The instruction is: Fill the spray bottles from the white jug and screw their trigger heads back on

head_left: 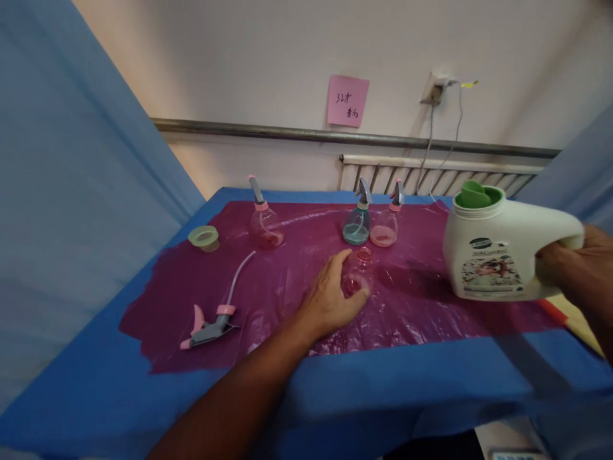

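My left hand (pixel 335 297) is curled around the side of a clear pinkish spray bottle (pixel 360 271) with no top on it, standing on the purple plastic sheet (pixel 297 262). In my right hand (pixel 567 255) is the handle of a large white jug (pixel 486 249), raised upright at the right. A green cap or scoop (pixel 474 193) sits in the jug's mouth. On the left of the sheet lies a grey and pink spray trigger head (pixel 213 326) with its thin tube pointing away from me.
Behind the topless bottle stand a teal spray bottle (pixel 357 227) and a pink one (pixel 384 229), both with liquid. Another pink spray bottle (pixel 266 229) stands farther left, near a pale green lidlike cup (pixel 204 237). Blue cloth (pixel 407 367) covers the table; a wall rail (pixel 287 133) runs behind.
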Demonstrator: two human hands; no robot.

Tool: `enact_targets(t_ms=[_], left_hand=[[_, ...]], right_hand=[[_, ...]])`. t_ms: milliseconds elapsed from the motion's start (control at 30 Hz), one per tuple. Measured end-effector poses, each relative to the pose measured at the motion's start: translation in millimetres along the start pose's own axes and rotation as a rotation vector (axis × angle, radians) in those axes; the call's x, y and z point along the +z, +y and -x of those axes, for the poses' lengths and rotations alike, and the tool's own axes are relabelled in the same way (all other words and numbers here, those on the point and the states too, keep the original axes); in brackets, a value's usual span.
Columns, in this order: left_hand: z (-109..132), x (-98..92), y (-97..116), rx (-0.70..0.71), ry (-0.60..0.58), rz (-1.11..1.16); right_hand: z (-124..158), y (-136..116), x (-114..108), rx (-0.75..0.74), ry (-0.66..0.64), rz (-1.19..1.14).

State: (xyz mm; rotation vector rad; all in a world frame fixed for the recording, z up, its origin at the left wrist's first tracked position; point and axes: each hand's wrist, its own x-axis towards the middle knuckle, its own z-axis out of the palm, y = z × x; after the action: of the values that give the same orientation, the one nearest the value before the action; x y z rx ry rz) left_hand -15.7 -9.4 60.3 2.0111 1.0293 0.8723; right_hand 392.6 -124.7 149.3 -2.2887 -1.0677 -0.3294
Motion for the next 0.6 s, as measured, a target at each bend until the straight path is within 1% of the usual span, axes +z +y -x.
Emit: enact_targets(t_ms=[67,100,133,233,333,467,600], left_hand=[[-0.8,0.4,-1.9,0.025,0.009,-0.002],[-1.1,0.3,-2.8,0.039,0.013,-0.002],[-1.2,0.0,-3.6,0.053,0.019,-0.003],[-1.1,-1.5,-4.4,0.083,0.031,-0.012],[-1.0,-2.3,-4.3,0.089,0.030,-0.026],[-1.5,-0.6,-6.0,0.087,0.028,-0.050],[-1.9,2.4,-8.9,0.093,0.032,-0.064]], right_hand=[[-1.2,-14.8,-9.1,0.128,-0.025,-0.067],[-1.1,-22.8,-13.1,0.157,-0.028,-0.087],[-0.7,-30.3,-16.6,0.148,-0.039,-0.092],[1.4,-47.6,-24.0,0.054,-0.124,-0.023],[1.4,-56.3,-26.6,-0.044,-0.201,0.070],[-5.9,-61.4,-25.0,-0.146,-0.231,0.223],[-15.0,-70.0,-28.4,-0.198,-0.254,0.397]])
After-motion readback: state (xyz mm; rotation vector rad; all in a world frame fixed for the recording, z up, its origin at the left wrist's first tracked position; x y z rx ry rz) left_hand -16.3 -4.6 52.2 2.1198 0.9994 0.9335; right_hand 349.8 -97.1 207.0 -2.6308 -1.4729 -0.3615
